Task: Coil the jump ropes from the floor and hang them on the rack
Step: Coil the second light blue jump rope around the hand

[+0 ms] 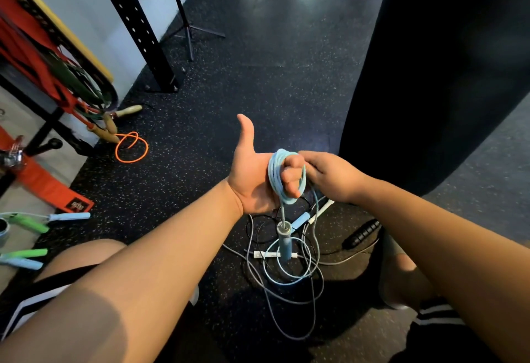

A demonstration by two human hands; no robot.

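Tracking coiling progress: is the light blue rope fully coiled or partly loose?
Partly coiled: the light blue rope loops around the left hand; slack trails below the right hand.

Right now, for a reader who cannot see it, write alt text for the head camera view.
The left hand, thumb up, carries a light blue jump rope coiled round its fingers, while the right hand pinches the strand. One handle dangles above a tangle of ropes on the dark speckled floor.
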